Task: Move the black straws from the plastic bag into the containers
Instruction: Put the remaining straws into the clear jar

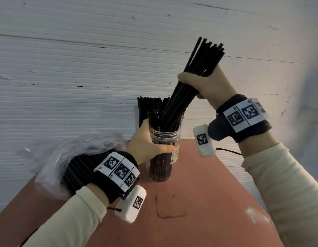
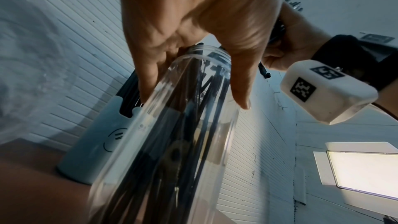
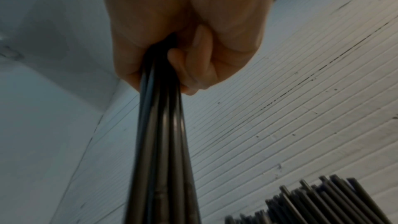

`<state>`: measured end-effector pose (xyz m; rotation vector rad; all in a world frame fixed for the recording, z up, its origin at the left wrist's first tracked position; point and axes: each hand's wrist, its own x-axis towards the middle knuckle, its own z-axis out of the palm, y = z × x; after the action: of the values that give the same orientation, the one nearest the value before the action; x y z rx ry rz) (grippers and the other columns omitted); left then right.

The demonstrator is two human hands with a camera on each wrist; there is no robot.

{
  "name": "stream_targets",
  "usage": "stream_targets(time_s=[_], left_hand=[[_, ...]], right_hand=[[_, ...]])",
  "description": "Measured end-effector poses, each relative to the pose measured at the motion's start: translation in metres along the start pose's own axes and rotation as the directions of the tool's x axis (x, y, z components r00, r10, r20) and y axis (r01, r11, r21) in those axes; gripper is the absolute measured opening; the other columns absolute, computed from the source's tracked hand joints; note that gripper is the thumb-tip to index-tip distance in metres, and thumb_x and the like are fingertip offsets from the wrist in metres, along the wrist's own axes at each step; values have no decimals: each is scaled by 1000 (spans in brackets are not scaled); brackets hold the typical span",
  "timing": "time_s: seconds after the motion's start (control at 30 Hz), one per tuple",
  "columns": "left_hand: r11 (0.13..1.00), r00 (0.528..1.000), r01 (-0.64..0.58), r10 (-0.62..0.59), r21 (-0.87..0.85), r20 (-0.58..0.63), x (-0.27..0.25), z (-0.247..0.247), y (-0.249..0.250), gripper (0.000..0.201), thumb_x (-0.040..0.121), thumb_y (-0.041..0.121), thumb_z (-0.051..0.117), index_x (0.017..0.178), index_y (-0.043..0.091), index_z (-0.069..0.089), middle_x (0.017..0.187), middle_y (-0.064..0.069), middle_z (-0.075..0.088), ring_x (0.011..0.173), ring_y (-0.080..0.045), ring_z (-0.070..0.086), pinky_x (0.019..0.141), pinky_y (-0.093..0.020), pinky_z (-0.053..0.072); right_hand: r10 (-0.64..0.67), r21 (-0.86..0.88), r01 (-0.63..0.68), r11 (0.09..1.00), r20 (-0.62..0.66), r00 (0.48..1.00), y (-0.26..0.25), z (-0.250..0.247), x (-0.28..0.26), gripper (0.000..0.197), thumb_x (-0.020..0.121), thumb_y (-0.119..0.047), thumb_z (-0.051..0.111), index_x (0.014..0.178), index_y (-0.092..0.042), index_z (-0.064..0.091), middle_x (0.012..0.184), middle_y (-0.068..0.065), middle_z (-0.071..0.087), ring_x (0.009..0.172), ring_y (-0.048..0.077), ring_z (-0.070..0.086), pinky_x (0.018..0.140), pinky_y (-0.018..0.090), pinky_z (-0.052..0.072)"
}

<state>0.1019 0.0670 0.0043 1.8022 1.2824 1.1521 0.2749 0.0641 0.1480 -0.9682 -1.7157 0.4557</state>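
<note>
While left hand [image 1: 145, 145] grips jar [image 1: 162, 157], right hand [image 1: 206, 84] holds straws [image 1: 194, 72].

I see left hand [image 2: 193, 23] gripping clear jar [image 2: 172, 142] near its rim, thumb and fingers wrapped round it. Black straws [image 2: 165, 151] inside jar. Pale grey container [image 2: 94, 142] just behind, more straws in it. Right hand [image 2: 288, 43] upper right, white marker block [image 2: 327, 89] beneath.

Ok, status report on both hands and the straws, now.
Left hand grips clear jar. Right hand grips straw bundle, tilted, lower ends in jar mouth. More straws in plastic bag. Nothing blocking.
</note>
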Motion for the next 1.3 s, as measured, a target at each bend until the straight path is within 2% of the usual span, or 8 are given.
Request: stream_targets(time_s=[0.27, 0.43, 0.53, 0.63, 0.73, 0.83, 1.1, 1.3], left_hand=[[1000, 1000, -17, 17, 17, 12, -2, -2, 3, 96, 59, 32, 90, 137, 29, 34, 118, 14, 60, 106, -6, 58, 95, -29, 45], [1000, 1000, 1, 0, -17, 28, 0, -2, 1, 105, 44, 46, 87, 134, 32, 34, 119, 13, 62, 111, -9, 60, 100, -39, 48], [1000, 1000, -6, 7, -16, 30, 1, -1, 0, 107, 41, 49, 85, 134, 31, 34, 121, 12, 61, 112, -10, 60, 101, -40, 48], [1000, 1000, -15, 15, 5, 23, 1, 0, -1, 105, 47, 46, 86, 136, 27, 33, 122, 10, 59, 114, -11, 58, 103, -40, 45], [1000, 1000, -16, 16, -5, 26, 1, 3, -2, 104, 53, 43, 88, 137, 26, 31, 124, 8, 59, 115, -11, 57, 105, -39, 44], [999, 999, -26, 26, -26, 29, 2, 5, -2, 103, 61, 35, 89, 142, 21, 27, 128, 4, 56, 118, -11, 56, 107, -37, 43], [999, 998, -9, 11, -48, 54, -3, 3, 2, 111, 69, 30, 86, 151, 19, 12, 145, 1, 43, 131, -13, 43, 105, -28, 35], [996, 997, 24, -17, -89, 76, -2, 2, 6, 114, 69, 23, 87, 152, 17, 9, 141, 3, 44, 130, -13, 44, 104, -27, 36]], right_hand=[[159, -244, -90, 965, 279, 947, 18, 25, 4, 28, 80, -26, 73, 66, -13, 52, 51, -5, 49, 43, 9, 45, 40, 19, 33], [319, -376, -143, 916, 464, 827, 25, 31, -9, 24, 81, -36, 75, 95, -17, 68, 81, -2, 70, 65, 8, 66, 51, 16, 48], [245, -401, -103, 910, 319, 915, 26, 31, -16, 41, 74, -49, 77, 100, -18, 65, 86, -2, 68, 62, 0, 61, 60, 19, 47], [4, -452, 58, 890, 135, 991, 31, 40, -22, 68, 75, -59, 70, 129, -24, 50, 117, -5, 58, 102, 9, 53, 86, 25, 44], [-197, -476, 312, 823, 276, 941, 38, 56, -26, 59, 94, -47, 54, 145, -21, 39, 148, 0, 40, 135, 15, 37, 111, 28, 29], [-139, -516, 360, 777, 416, 898, 48, 65, -27, 42, 100, -35, 46, 137, -16, 51, 140, 1, 51, 130, 15, 46, 106, 20, 29], [-218, -485, 353, 800, 312, 925, 38, 66, -19, 64, 98, -33, 50, 153, -16, 21, 160, 1, 15, 146, 17, 19, 114, 25, 18], [-1, -577, 241, 780, 384, 923, 36, 65, -20, 41, 102, -40, 36, 107, -11, 65, 105, 4, 66, 101, 22, 60, 91, 37, 45]])
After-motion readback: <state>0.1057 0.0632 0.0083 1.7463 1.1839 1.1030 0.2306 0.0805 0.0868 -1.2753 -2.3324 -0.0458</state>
